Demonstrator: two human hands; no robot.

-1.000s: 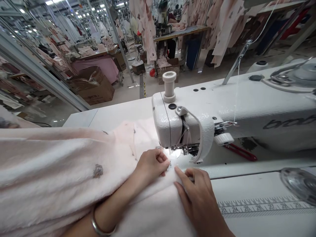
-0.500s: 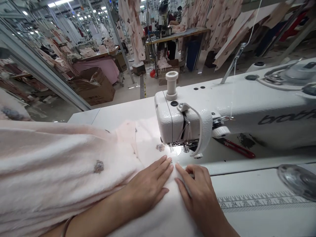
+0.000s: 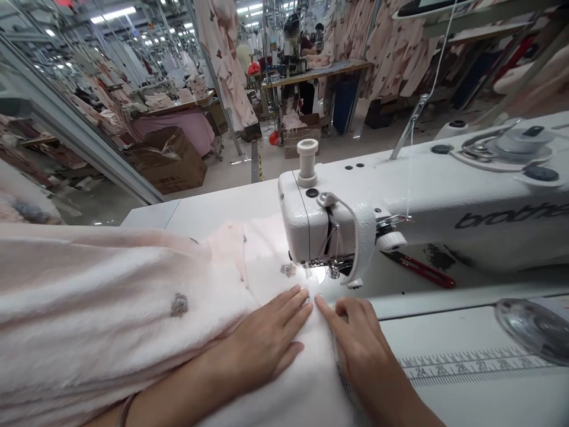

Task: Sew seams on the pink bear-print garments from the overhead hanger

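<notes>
Pale pink plush fabric (image 3: pixel 178 344) with small grey-brown motifs covers the left side of the table and runs up to the needle area of a white sewing machine (image 3: pixel 302 219). My left hand (image 3: pixel 271 332) lies flat on the cloth just before the presser foot, fingers stretched out. At the fabric's right edge is my right hand (image 3: pixel 360 338), its index finger extended onto the cloth near the foot and its other fingers curled. The right thumb is hidden, as is anything under those curled fingers.
Red-handled thread snips (image 3: pixel 420 270) lie beneath the machine arm. A printed ruler scale (image 3: pixel 471 367) and a grey disc-like object (image 3: pixel 531 332) are at the right. Cardboard boxes (image 3: pixel 171 163), hanging garments and a person at another table stand beyond.
The view has shifted slightly. My right thumb, visible before beside the fabric edge, is now out of sight. My left hand keeps nearly the same place on the cloth.
</notes>
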